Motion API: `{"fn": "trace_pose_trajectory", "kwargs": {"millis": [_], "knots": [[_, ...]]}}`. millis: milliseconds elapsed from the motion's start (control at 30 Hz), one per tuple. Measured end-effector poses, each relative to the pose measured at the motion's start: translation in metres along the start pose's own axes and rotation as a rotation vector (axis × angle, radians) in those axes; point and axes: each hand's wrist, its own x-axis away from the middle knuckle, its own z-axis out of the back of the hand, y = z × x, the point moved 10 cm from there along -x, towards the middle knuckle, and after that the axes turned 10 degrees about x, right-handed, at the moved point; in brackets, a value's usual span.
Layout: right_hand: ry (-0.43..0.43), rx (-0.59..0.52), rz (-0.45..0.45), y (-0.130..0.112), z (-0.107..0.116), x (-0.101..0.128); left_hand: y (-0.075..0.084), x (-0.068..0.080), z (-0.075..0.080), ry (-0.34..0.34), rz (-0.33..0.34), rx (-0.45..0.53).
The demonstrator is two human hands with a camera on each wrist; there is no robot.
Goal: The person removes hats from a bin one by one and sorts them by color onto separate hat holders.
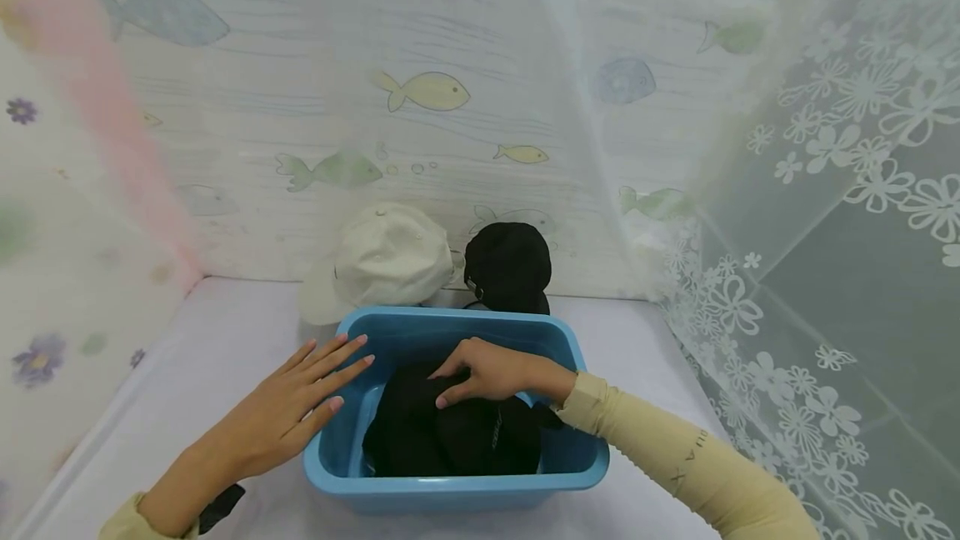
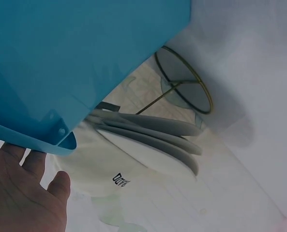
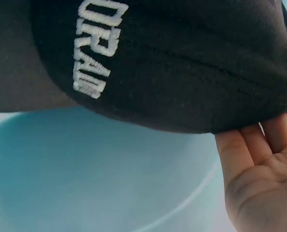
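My right hand [image 1: 487,371] is down inside the blue tub [image 1: 457,483], fingers curled over the top of the black cap [image 1: 457,432] that lies in it, and from the wrist view my fingers [image 3: 259,159] wrap under the cap's dark edge, so I am holding the cap, which still sits low in the tub rather than clear of it. White stitched lettering [image 3: 97,46] shows on the cap's cloth close to my palm. My left hand [image 1: 300,407] lies flat and spread on the tub's left rim, fingers straight, pressing on the plastic and gripping nothing; the left wrist camera shows the tub's blue wall [image 2: 70,63] right over my palm [image 2: 22,193]. Behind the tub, against the fish-print back wall [image 1: 420,90], a cream cap [image 1: 382,261] and a second black cap [image 1: 507,267] sit side by side, close together, though I cannot tell whether they touch. The cream cap's brim [image 2: 153,140] appears just beyond the tub in the left wrist view, with what looks like a round gold-rimmed mesh piece [image 2: 184,79] past it, too unclear for me to name. The tub stands on a white cloth surface [image 1: 210,340], with lacy flowered curtain [image 1: 825,190] hanging at the right.
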Motion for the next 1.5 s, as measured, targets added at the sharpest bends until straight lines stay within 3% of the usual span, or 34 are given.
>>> {"fn": "trace_pose_trajectory", "kwargs": {"millis": [433, 1067, 1333, 1500], "knots": [[0.003, 0.008, -0.009, -0.007, 0.017, 0.013, -0.001, 0.001, 0.0, 0.002, -0.003, 0.01], [0.125, 0.064, 0.066, -0.038, 0.07, 0.043, 0.002, 0.0, 0.002, 0.014, -0.021, -0.015], [0.184, 0.059, 0.04, -0.047, 0.093, 0.062, 0.002, 0.001, 0.003, 0.022, -0.033, -0.007], [0.235, 0.041, 0.024, -0.052, 0.119, 0.078, 0.001, 0.0, 0.003, 0.018, -0.027, 0.008]]}}
